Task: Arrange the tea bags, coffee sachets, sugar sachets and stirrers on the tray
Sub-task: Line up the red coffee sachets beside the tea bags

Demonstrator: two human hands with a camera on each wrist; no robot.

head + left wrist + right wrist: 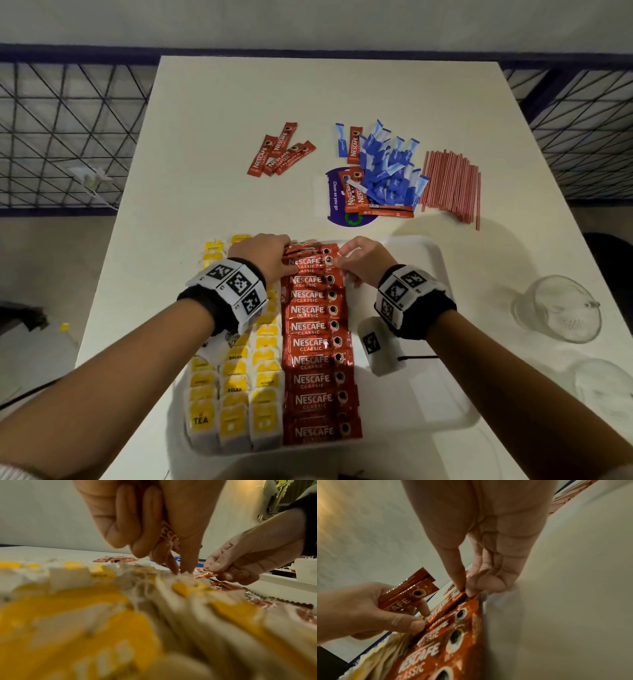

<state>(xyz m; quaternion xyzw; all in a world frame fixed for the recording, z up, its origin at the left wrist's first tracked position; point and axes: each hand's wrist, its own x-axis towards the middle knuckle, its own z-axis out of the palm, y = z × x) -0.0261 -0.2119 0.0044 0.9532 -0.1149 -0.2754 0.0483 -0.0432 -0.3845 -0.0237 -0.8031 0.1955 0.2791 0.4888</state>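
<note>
A white tray near the table's front holds rows of yellow tea bags and a column of red coffee sachets. At the far end of that column, my left hand grips a few coffee sachets. My right hand pinches the right end of the farthest sachet between thumb and finger. Loose coffee sachets, blue sugar sachets and red stirrers lie on the table beyond the tray.
A glass jar and a second glass vessel stand at the right. A white tagged block with a cable lies on the tray. A purple sticker sits under the sugar pile. Wire fencing flanks the table.
</note>
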